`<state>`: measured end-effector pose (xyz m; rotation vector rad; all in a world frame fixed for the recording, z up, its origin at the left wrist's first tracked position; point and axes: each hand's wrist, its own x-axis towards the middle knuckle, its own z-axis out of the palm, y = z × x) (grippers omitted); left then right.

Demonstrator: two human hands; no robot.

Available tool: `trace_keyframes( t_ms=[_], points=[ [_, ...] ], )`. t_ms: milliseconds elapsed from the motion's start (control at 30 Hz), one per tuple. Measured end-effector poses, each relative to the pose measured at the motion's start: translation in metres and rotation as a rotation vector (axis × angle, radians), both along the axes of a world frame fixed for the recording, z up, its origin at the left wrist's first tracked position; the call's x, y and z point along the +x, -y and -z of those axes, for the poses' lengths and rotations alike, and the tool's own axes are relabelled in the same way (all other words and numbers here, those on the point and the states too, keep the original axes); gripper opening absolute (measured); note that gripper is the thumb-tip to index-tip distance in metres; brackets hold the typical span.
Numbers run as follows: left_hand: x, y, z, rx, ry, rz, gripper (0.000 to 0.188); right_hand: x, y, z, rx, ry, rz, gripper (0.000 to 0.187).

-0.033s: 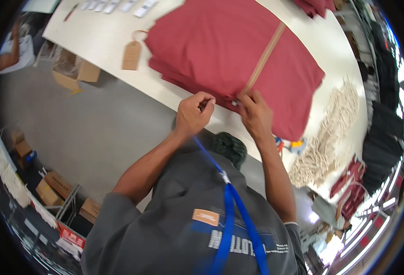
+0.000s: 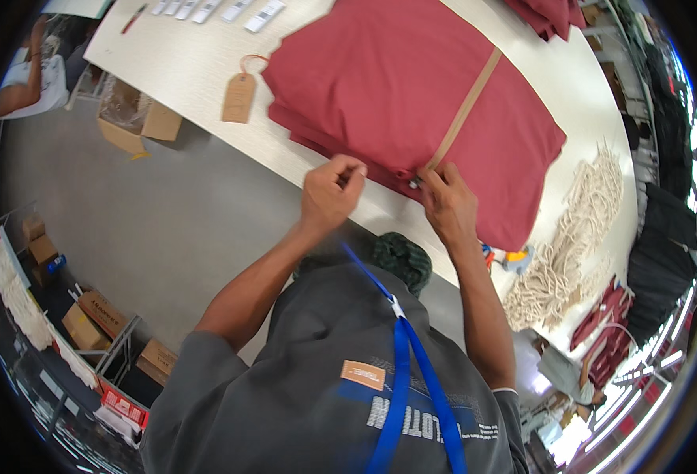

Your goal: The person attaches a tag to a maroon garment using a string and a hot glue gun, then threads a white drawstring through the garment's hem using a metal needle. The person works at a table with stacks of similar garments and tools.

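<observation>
A folded stack of maroon cloth lies on the white table, a narrow tan strip running across its top. My right hand is closed in a pinch at the strip's near end, by the cloth's edge. A small silvery piece shows beside those fingertips. My left hand hangs just off the near edge of the stack, its fingers curled together; whatever they may hold is hidden. Left of the cloth lies a brown card tag with a reddish string loop.
Off-white cords are heaped at the table's right, near a yellow-and-grey tool. White labels line the far left of the tabletop. An open carton stands on the floor; another person's arm shows at far left.
My hands have drawn slightly apart, the left moving a little away from the cloth's edge. The right still pinches at the strip's end. The whole view has shifted slightly.
</observation>
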<state>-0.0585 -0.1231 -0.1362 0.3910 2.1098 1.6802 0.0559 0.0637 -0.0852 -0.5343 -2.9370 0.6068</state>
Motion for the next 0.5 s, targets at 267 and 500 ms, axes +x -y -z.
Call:
trace_keyframes(
  t_ms=[267,500],
  points=[
    [-0.164,0.061,0.042,-0.718,-0.451,-0.433,0.042,-0.008,-0.020,0.000,-0.040,-0.008,-0.199,0.018],
    [-0.184,0.068,0.053,-1.013,-0.421,-0.282,0.045,-0.011,-0.018,-0.005,0.059,0.075,-0.266,0.010]
  ],
)
